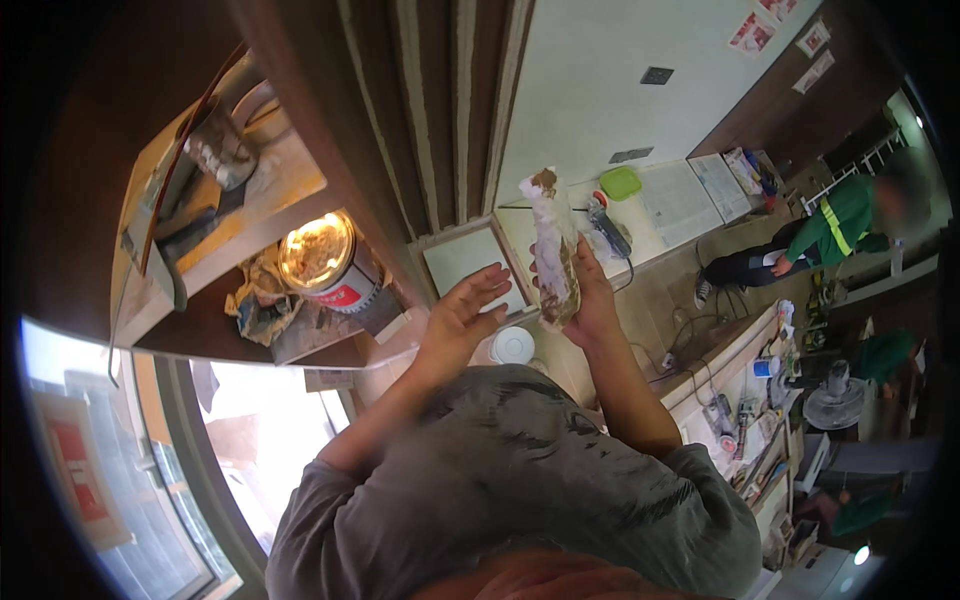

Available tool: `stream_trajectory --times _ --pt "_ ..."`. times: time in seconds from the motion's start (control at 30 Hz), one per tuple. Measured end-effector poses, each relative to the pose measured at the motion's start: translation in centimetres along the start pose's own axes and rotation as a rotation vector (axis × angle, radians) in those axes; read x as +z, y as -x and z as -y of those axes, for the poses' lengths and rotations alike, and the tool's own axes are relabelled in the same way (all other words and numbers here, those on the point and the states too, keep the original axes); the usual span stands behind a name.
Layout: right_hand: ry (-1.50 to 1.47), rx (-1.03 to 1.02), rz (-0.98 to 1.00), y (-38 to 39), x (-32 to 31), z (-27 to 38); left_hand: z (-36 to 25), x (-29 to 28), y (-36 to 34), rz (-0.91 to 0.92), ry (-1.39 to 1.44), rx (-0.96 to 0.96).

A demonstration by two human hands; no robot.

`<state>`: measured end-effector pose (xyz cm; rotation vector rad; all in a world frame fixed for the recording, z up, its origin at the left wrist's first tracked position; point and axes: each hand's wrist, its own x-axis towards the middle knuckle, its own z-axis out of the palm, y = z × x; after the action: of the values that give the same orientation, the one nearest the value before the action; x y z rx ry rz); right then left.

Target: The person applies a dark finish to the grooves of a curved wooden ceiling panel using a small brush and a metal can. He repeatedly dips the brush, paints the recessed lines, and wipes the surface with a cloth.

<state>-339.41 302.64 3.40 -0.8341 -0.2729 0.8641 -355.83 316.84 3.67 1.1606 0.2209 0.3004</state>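
Note:
Upright in front of my chest is a long whitish bundle smeared with brown (553, 245), which looks like crumpled plastic or cloth. My right hand (596, 305) is closed round its lower part, with the thumb along its right side. Just left of the bundle, my left hand (462, 318) has its fingers apart and holds nothing. A gap shows between that hand and the bundle. What is inside the bundle cannot be made out.
On the left shelf stand an open paint can (345, 282) and a crumpled bag (262, 300); a metal can (220, 155) sits higher. A power tool (608, 228) and green container (620, 182) lie ahead. A person in green (835, 225) stands right, past a cluttered bench (745, 370).

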Motion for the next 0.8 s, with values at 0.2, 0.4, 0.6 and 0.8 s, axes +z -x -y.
stream_trajectory --times 0.2,0.4,0.6,0.8 --pt "-0.052 0.088 -0.042 0.9 -1.9 -2.2 4.2 1.8 -4.0 0.091 0.357 -0.244" --pt "0.350 -0.003 -0.272 1.7 -7.5 -3.1 7.6 4.1 -5.0 0.005 0.239 -0.412" --pt "0.371 -0.049 -0.260 1.8 -13.6 -1.8 10.6 7.9 -7.7 -0.070 0.113 -0.304" --pt "0.311 0.307 -0.060 2.4 -14.7 3.1 12.7 8.8 -10.4 -0.078 -0.407 -0.359"
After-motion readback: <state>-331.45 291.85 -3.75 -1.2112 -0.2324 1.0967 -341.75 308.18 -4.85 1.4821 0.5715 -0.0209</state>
